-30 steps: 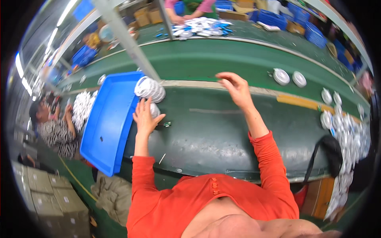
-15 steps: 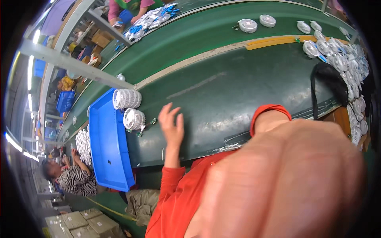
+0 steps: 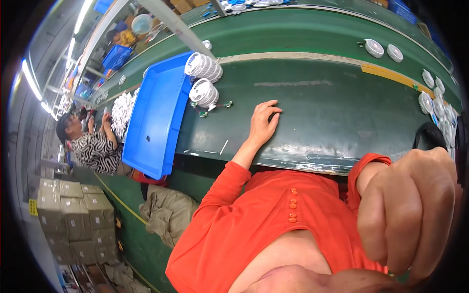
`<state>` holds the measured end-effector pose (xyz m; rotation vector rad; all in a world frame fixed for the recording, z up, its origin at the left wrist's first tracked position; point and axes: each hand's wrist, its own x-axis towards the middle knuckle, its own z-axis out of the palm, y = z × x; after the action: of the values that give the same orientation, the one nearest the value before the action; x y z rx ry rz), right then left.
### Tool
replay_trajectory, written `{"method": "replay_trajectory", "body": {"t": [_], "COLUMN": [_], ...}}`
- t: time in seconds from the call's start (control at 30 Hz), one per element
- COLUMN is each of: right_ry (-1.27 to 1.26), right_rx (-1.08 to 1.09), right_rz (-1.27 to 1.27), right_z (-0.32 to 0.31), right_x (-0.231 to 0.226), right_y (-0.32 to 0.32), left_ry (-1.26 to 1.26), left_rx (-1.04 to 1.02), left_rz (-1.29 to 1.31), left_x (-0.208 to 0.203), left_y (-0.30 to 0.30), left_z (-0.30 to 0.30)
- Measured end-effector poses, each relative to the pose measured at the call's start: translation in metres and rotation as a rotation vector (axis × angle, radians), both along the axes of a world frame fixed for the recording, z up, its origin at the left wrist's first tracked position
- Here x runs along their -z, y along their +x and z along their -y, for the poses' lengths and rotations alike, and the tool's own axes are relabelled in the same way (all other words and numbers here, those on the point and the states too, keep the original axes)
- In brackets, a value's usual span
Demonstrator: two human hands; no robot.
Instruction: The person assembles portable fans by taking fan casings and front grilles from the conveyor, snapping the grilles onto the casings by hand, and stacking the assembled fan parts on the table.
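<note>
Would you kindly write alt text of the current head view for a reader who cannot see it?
A person's left hand, fingers loosely bent, is over a green worktable, while the curled right hand looms near the camera. Farther left are a blue tray and stacked round white parts.

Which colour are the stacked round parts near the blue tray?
The stacked round parts are white, best seen in the head view.

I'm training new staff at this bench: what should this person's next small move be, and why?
Probably lower the right hand toward the green worktop: it is raised close to the camera, while the left hand looks empty and white fans lie at the worktop's right.
</note>
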<state>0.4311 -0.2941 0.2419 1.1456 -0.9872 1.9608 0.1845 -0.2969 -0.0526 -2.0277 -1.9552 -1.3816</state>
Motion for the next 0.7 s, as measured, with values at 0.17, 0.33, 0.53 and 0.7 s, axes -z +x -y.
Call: {"method": "replay_trajectory", "body": {"t": [0.17,0.33,0.53,0.7], "right_ry": [0.087,0.331,0.623,0.209], "right_rx": [-0.096,-0.109,-0.209,0.034], "right_rz": [0.023,-0.014,-0.153,-0.020], "right_z": [0.011,0.021,0.038,0.028], "right_x": [0.006,0.004,0.022,0.032], "right_y": [0.018,0.033,0.040,0.020], "left_ry": [0.035,0.034,0.054,0.072], "left_rx": [-0.027,0.003,0.016,0.003], "left_rz": [0.020,0.036,0.049,0.062], "left_x": [0.001,0.001,0.001,0.001], "left_y": [0.000,0.002,0.000,-0.004], "left_z": [0.007,0.008,0.008,0.006]}}
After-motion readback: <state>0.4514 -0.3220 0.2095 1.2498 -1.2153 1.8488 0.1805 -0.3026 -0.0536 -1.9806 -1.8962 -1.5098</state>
